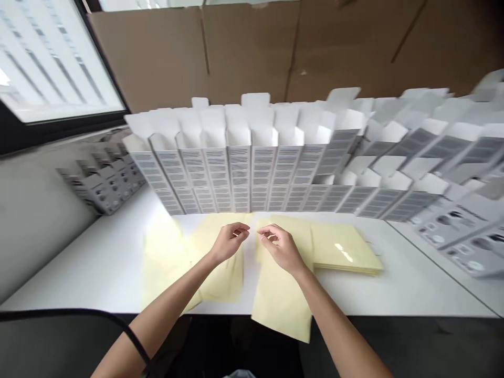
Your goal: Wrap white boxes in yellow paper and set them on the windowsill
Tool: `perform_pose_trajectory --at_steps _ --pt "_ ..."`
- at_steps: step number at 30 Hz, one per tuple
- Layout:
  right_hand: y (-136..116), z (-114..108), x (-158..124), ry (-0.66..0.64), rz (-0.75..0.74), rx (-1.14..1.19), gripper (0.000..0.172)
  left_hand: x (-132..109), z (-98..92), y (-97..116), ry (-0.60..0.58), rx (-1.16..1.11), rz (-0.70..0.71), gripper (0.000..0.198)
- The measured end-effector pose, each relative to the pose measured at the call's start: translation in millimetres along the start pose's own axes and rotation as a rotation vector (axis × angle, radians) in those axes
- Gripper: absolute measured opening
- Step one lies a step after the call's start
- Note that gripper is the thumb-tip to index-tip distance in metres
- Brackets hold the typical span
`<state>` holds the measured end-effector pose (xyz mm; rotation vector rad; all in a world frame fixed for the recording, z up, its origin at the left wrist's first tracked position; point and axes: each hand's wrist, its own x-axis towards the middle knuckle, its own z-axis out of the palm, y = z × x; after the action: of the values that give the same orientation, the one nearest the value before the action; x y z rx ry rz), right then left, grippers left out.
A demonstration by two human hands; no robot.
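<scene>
My left hand (230, 242) and my right hand (281, 248) hover facing each other above the table, a small gap between their fingertips. On each hand the fingers curl toward the thumb in a loose pinch. Anything thin held at the tips is not discernible. Beneath my left hand lie overlapping pale yellow sheets (220, 283). Under my right hand and forearm, another yellow sheet (281, 304) hangs past the table's front edge. To its right rests a stack of yellow sheets (346, 249) with a shiny top.
Open white boxes (238, 178) stand in a long row behind the hands, with more boxes (417, 184) at the right. Printed boxes (108, 189) line the left wall. Brown cardboard (244, 52) rises behind. A black cable (79, 313) crosses the lower left over the white table (98, 262).
</scene>
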<state>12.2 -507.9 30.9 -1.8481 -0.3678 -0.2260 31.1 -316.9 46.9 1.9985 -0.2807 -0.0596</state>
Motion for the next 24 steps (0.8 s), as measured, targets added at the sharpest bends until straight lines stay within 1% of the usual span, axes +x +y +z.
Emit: perform_pose_trajectory --at_steps 3,6,8,12,15,17,18,20,24 --pt "-12.9 47.0 21.6 -0.173 0.060 0.086 0.024 -22.4 -46.3 -25.7 0.178 -0.075 -0.075 0.028" --pt "-26.9 104.6 47.3 -0.263 0.095 0.169 0.025 -37.1 -87.0 -45.5 0.384 -0.126 -0.109 0.026" --pt "-35.8 148.8 65.0 -0.302 0.101 0.223 0.025 -43.3 -111.4 -56.8 0.496 -0.142 -0.110 0.026" --pt "-50.5 244.7 96.0 -0.346 0.146 0.370 0.025 -50.3 -162.3 -83.2 0.662 -0.185 -0.136 0.027" --pt "-57.1 312.4 113.4 -0.361 0.210 0.477 0.028 -52.2 -208.3 -110.5 0.848 -0.196 -0.211 0.030" --pt "-59.5 348.3 123.1 -0.382 0.223 0.502 0.030 -52.1 -238.5 -130.2 0.985 -0.178 -0.273 0.034" --pt "-60.0 362.2 127.6 -0.396 0.227 0.511 0.031 -51.6 -251.8 -139.4 1.054 -0.166 -0.304 0.035" --pt "-60.0 381.7 136.1 -0.425 0.241 0.538 0.034 -49.3 -273.3 -154.6 1.185 -0.137 -0.359 0.038" --pt "-57.2 399.1 151.8 -0.477 0.263 0.591 0.038 -37.6 -303.8 -172.2 1.374 -0.044 -0.432 0.044"
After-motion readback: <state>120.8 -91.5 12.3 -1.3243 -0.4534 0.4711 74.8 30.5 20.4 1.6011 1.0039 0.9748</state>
